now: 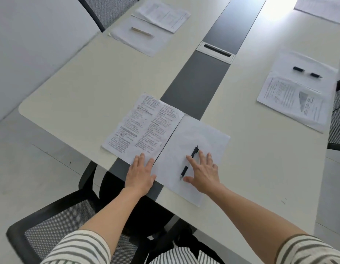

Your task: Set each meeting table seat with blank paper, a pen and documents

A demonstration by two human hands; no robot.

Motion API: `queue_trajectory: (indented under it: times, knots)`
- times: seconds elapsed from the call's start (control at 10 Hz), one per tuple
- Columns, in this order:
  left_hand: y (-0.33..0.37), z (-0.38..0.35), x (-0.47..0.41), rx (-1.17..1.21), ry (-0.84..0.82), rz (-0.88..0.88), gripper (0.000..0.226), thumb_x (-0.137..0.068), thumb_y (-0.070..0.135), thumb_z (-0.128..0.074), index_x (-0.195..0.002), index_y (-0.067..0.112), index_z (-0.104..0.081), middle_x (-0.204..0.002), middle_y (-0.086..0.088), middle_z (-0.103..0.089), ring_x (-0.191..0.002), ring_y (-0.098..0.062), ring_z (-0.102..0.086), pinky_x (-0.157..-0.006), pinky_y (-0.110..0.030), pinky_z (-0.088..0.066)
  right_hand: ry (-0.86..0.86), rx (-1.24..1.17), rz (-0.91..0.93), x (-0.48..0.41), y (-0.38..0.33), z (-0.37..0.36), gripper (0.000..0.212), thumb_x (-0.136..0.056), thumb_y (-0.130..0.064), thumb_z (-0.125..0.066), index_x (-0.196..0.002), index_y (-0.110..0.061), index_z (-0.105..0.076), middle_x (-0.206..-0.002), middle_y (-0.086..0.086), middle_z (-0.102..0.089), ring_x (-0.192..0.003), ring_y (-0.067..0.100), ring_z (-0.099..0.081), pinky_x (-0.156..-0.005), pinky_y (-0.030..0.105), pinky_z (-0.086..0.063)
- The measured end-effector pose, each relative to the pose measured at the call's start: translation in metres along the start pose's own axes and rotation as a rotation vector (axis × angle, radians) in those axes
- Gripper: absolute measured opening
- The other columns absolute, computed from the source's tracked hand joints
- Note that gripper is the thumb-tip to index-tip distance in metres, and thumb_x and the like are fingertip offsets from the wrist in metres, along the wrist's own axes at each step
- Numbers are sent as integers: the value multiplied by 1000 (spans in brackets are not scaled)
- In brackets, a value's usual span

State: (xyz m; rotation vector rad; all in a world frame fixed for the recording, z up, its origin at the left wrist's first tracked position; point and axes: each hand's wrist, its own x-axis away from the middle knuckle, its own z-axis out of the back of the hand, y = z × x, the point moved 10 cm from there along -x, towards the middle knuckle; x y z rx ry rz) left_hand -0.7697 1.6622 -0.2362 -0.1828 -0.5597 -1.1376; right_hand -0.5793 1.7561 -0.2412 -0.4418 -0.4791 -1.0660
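pen [189,162] on blank paper [192,149] | right hand [203,174] beside | chair [56,223] below

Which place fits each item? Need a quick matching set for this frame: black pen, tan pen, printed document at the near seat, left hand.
Items:
1. black pen
2. tan pen
3. printed document
4. left hand

Places:
A. on the blank sheet at the far left seat
B. flat on the near edge of the printed document
C. on the blank sheet under the right hand's fingers
D. left of the near blank sheet, edges meeting

Pairs: 1-C, 2-A, 3-D, 4-B
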Motion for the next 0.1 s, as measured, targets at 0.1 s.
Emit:
queue_trajectory:
  times: [0.1]
  knots:
    - [3, 15, 5, 21, 44, -5, 59, -98, 38, -42, -150, 21, -22, -161, -13, -8, -148, -29, -9, -118, -42, -20, 42, -22, 19, 7, -1, 14, 86, -87, -60, -56, -154, -37, -7, -164, 11, 2, -150, 39, -1, -116, 52, -24]
